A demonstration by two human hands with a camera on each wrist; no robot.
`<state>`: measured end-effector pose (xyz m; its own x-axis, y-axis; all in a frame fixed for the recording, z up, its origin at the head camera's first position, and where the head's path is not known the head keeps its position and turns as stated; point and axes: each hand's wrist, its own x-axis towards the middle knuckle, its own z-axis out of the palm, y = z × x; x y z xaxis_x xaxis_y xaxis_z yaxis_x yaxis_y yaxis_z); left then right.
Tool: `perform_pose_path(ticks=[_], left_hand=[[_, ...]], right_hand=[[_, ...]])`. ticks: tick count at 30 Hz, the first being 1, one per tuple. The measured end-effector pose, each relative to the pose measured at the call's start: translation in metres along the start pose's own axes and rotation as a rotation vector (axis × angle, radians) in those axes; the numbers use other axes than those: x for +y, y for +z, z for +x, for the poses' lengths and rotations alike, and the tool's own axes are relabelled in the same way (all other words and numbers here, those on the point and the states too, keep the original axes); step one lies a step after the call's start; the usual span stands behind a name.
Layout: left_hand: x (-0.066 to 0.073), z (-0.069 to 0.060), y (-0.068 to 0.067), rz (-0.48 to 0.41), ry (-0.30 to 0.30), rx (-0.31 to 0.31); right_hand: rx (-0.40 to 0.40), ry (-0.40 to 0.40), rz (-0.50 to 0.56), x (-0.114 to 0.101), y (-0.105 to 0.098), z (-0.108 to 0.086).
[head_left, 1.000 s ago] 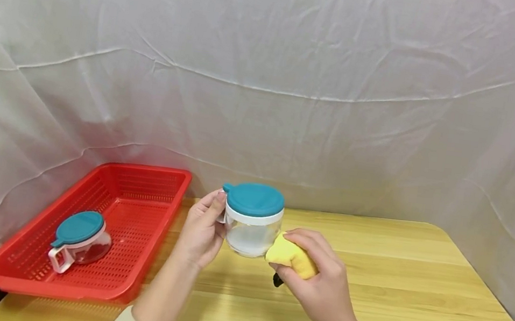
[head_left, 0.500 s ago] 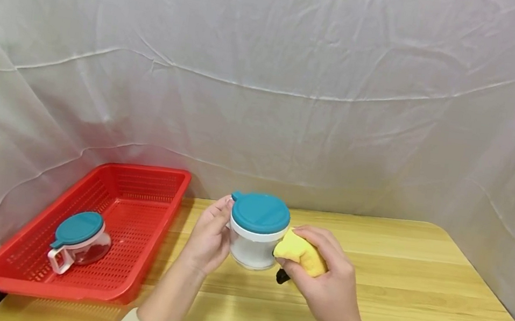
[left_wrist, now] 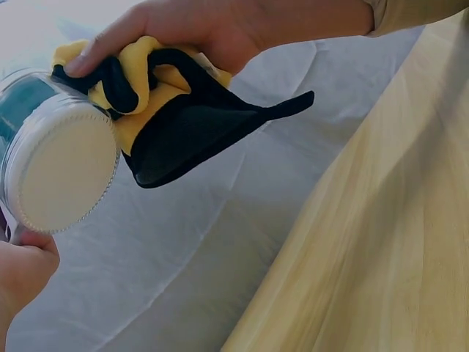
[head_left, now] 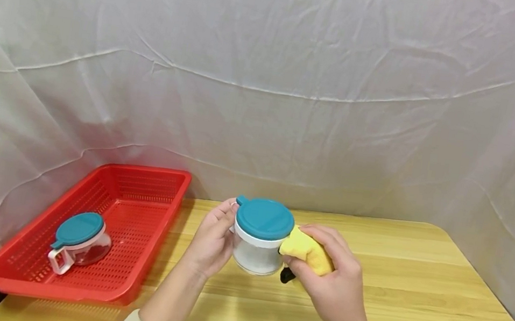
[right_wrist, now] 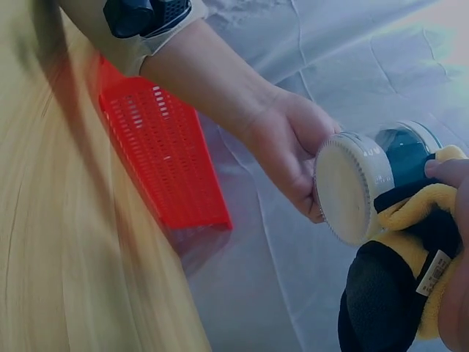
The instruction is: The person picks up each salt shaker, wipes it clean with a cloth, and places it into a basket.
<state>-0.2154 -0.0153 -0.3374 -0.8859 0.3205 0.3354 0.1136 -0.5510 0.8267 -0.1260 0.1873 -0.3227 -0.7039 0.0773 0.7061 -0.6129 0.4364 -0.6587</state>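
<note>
Held aloft over a wooden table (head_left: 413,311), between two bare hands: a clear jar (head_left: 257,256) with a teal lid (head_left: 265,219). Gripped at its handle side by the left hand (head_left: 214,239), with fingers curled in and thumb up near the lid; impossible to tell how far round the handle. Pinched snugly between thumb and fingers of the right hand (head_left: 339,280): a bunched cloth (head_left: 306,249), touching the jar on the side away from the left hand.

Apparently mid-wipe. To do it well, hold the handle firmly and turn the jar into the cloth rather than reach around it. Press lightly and evenly, following the curve. Gather in the loose end hanging below the right hand, lest it drag. Avoid pushing upward on the lid.

Round and smooth-walled in the jar, glass or hard plastic; banded white under the flat lid, finely ridged around the pale base. Soft and plush-looking in the cloth, yellow and black, with a small white label (right_wrist: 434,273). Well to the left of the left hand, a red plastic basket (head_left: 49,291), pierced all over; lying tilted inside, a matching second jar (head_left: 81,240) with a squarish white handle.
</note>
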Motion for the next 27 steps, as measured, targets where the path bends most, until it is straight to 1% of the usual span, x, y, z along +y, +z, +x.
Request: perform_pose_path(ticks=[3, 6, 8, 11, 14, 17, 19, 24, 27], left_hand=[[0.000, 0.000, 0.001, 0.005, 0.008, 0.043], [0.001, 0.001, 0.003, -0.019, 0.007, 0.085], [0.002, 0.001, 0.003, -0.044, -0.003, 0.110], [0.004, 0.002, 0.002, -0.073, -0.021, 0.134], [0.007, 0.002, -0.001, -0.091, -0.028, 0.146], [0.010, 0.002, -0.005, -0.104, -0.034, 0.143], [0.011, 0.002, -0.006, -0.113, -0.034, 0.129], [0.013, 0.001, -0.008, -0.145, -0.018, 0.056], [0.012, 0.000, -0.008, -0.127, 0.005, 0.018]], right_hand=[[-0.009, -0.002, 0.001, 0.003, 0.002, -0.001], [-0.021, -0.016, 0.004, 0.007, 0.005, -0.003], [-0.034, -0.029, 0.006, 0.009, 0.008, -0.005], [-0.054, -0.045, 0.009, 0.011, 0.012, -0.007], [-0.076, -0.070, 0.012, 0.014, 0.015, -0.008], [-0.099, -0.091, 0.012, 0.014, 0.017, -0.008], [-0.114, -0.100, 0.013, 0.013, 0.017, -0.008], [-0.121, -0.107, 0.022, 0.012, 0.016, -0.008], [-0.115, -0.107, 0.025, 0.011, 0.015, -0.009]])
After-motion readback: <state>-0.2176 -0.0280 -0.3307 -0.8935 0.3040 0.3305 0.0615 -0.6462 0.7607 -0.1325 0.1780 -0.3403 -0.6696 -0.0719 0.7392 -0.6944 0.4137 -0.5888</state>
